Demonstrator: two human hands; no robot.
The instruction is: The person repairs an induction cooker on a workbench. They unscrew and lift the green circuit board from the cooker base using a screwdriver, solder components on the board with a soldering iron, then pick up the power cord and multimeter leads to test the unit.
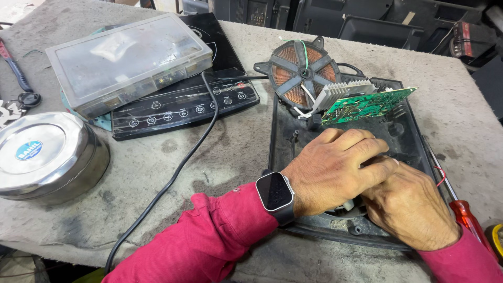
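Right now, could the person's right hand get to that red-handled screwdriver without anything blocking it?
Probably yes. The red-handled screwdriver lies on the table just beside the right hand, on its outer side, with nothing between them. The hand is busy inside the black base under the left hand, though.

The work surface is a table covered in a worn grey felt-like cloth, stained with dark smudges and dusty patches. Its near edge drops away at the bottom of the view into shadow, where a scrap of yellow-green shows at the lower left. Beyond the far edge, along the top, dark plastic casings and black panels are stacked close together; what they belong to is hard to tell at this angle. At the upper left corner a pale strip of ground, possibly concrete, shows past the cloth. The light is even and soft, like daylight, casting only faint shadows.
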